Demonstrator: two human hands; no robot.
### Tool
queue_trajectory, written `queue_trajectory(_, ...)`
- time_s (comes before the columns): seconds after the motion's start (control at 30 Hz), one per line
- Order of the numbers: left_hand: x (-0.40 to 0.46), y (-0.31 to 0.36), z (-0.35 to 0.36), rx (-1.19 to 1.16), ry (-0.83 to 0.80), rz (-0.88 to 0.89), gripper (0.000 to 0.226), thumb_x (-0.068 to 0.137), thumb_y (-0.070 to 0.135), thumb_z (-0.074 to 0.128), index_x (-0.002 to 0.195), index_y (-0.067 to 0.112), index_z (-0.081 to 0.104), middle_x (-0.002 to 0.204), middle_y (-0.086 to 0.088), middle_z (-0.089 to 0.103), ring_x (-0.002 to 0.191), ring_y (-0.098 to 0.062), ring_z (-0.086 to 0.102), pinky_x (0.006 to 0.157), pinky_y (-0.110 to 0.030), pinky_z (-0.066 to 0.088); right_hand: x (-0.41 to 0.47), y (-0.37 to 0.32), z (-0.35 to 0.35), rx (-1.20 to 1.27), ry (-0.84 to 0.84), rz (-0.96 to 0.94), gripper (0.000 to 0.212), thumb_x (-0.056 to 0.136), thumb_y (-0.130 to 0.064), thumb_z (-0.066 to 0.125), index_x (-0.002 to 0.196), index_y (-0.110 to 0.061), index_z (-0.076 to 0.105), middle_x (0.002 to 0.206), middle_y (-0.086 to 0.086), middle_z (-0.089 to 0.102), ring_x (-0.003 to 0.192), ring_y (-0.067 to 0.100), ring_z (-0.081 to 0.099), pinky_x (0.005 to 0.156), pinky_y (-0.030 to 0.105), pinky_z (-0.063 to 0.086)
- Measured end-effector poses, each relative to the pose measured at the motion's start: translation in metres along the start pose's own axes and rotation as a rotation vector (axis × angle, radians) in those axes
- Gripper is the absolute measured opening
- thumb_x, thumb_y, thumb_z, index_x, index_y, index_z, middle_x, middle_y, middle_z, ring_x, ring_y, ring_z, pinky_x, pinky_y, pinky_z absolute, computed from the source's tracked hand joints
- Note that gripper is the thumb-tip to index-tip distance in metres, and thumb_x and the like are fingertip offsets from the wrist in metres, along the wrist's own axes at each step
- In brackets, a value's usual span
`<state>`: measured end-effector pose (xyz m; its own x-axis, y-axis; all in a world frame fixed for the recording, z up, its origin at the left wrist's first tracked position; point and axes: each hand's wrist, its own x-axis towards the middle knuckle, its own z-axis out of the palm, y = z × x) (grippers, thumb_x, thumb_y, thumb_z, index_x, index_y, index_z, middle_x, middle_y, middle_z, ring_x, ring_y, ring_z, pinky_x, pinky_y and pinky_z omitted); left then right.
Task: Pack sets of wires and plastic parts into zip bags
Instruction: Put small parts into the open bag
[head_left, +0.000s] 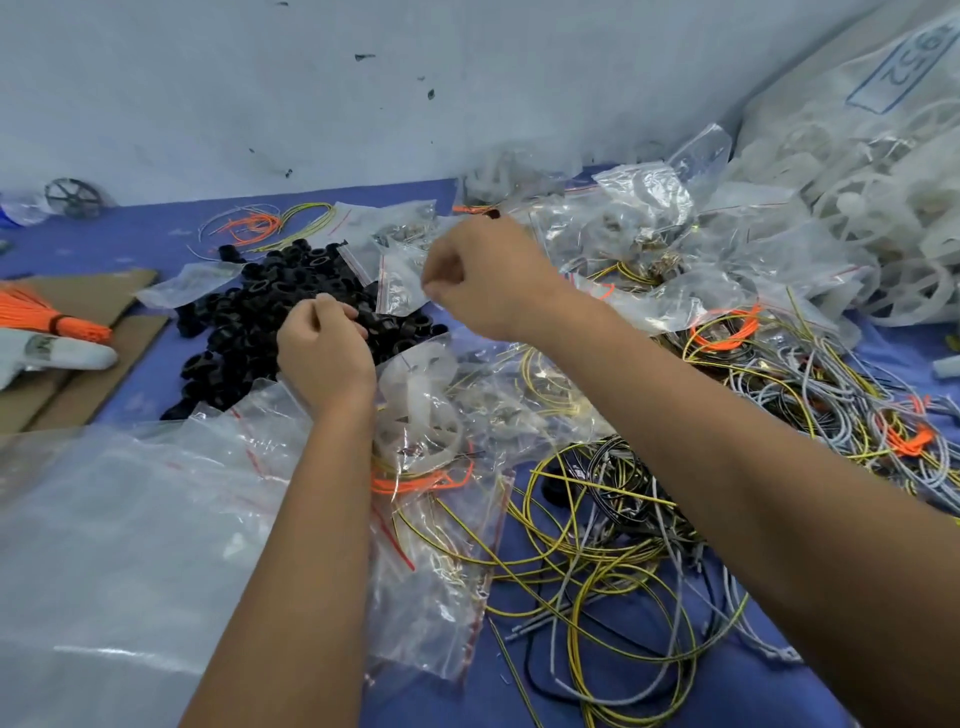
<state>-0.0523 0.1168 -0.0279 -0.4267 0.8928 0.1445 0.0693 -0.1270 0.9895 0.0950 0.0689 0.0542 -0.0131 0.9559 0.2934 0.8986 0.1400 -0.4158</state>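
Over black plastic rings (270, 312), both hands curled, left (324, 345), right (480, 280), grasp unclear

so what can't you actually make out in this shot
Head view:
- What the right hand holds: hidden by its curled fingers.
- What the left hand pinches over the black rings: fingers cover it.
- Printed label on the big bag: cut off by the edge.
- Small bags' contents: too small.

Your left hand (324, 348) curls over the black rings (270, 312), fingertips among them. Your right hand (483, 280), raised just beyond it, pinches a small zip bag (400, 283). Filled bags (431, 467) lie beneath your wrists; loose wires (597, 561) sprawl under your right forearm.
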Motion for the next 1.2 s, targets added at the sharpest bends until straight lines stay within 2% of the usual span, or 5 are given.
queue_trajectory(0.3, 0.004, -0.008, 0.006, 0.022, -0.065, -0.001, 0.035, 0.098, 0.027, 0.050, 0.065, 0.020, 0.060, 0.047, 0.009, 0.058, 0.059, -0.019, 0.057, 0.079, -0.048, 0.056, 0.038, 0.014, 0.055, -0.095, -0.390, 0.046, 0.044, 0.098, -0.004, 0.055, 0.136, -0.024, 0.065, 0.137, 0.004, 0.065, 0.125, 0.026, 0.060, 0.102, 0.028, 0.046)
queue_trajectory(0.53, 0.003, -0.008, 0.006, 0.022, -0.069, 0.003, 0.033, 0.095, 0.029, 0.048, 0.065, 0.020, 0.060, 0.045, 0.011, 0.058, 0.057, -0.018, 0.057, 0.077, -0.049, 0.056, 0.037, 0.030, 0.061, -0.055, -0.309, 0.099, 0.007, 0.093, -0.013, 0.072, 0.098, -0.012, 0.076, 0.101, 0.009, 0.073, 0.096, 0.025, 0.064, 0.086, 0.031, 0.050)
queue_trajectory(0.77, 0.002, -0.006, 0.005, 0.076, -0.075, 0.026, 0.035, 0.097, 0.031, 0.049, 0.065, 0.022, 0.061, 0.048, 0.014, 0.060, 0.059, -0.016, 0.058, 0.079, -0.048, 0.057, 0.029, 0.041, 0.044, -0.090, -0.204, 0.142, 0.030, 0.093, -0.008, 0.062, 0.120, 0.004, 0.066, 0.122, 0.021, 0.067, 0.113, 0.036, 0.062, 0.096, 0.043, 0.053)
queue_trajectory(1.0, 0.003, 0.009, 0.005, 0.248, -0.126, 0.383, 0.031, 0.093, 0.037, 0.049, 0.078, 0.015, 0.064, 0.067, 0.004, 0.064, 0.068, -0.018, 0.060, 0.068, -0.033, 0.045, -0.018, 0.068, -0.010, 0.389, 0.289, 0.184, 0.017, 0.092, -0.006, 0.064, 0.098, -0.010, 0.079, 0.079, 0.001, 0.072, 0.074, 0.013, 0.064, 0.071, 0.024, 0.050)
queue_trajectory(1.2, -0.030, 0.054, 0.031, 0.332, -0.533, 0.650, 0.012, 0.090, 0.023, 0.062, 0.083, 0.018, 0.070, 0.068, 0.009, 0.062, 0.065, -0.011, 0.056, 0.066, -0.029, 0.044, -0.088, 0.102, -0.018, 0.684, 0.495, 0.290, 0.014, 0.095, -0.011, 0.068, 0.109, -0.011, 0.072, 0.091, 0.003, 0.075, 0.071, 0.010, 0.071, 0.062, 0.023, 0.053)
